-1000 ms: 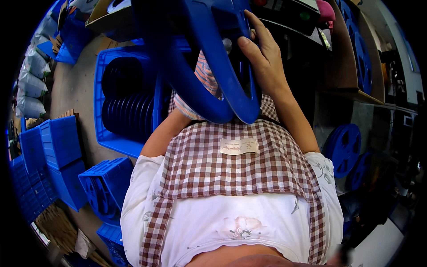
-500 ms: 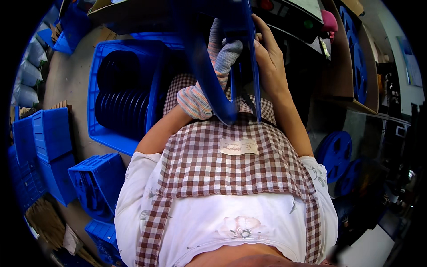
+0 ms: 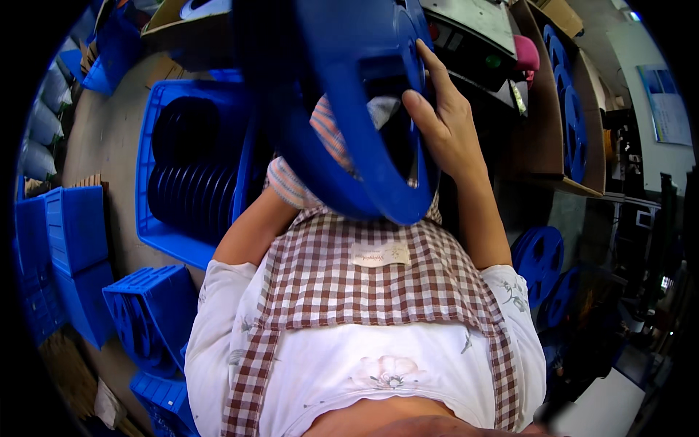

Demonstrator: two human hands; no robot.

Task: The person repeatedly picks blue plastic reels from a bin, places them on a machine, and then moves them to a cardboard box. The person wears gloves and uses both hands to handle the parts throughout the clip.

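Observation:
A large blue plastic reel (image 3: 331,58) with cut-out openings is held up in front of my chest, tilted, its lower rim close to my checked apron (image 3: 378,291). My left hand (image 3: 331,135), in a striped knit glove, reaches in between the reel's two discs and is closed around its middle. Parts of the glove show through the openings; the other fingers are hidden. On the reel's right side, my bare right hand (image 3: 448,120) grips the disc, with thumb and forefinger visible along its edge.
To the left, a blue crate (image 3: 145,211) holds several dark reels (image 3: 193,193). More blue crates (image 3: 76,226) are stacked farther left. At the right, a cardboard box (image 3: 539,156) contains blue reels, and other blue reels (image 3: 539,262) stand below it. A machine (image 3: 473,51) sits ahead.
The reel has turned from nearly edge-on to show more of its right disc face and swung a little left. My right hand has shifted slightly down and right along with it.

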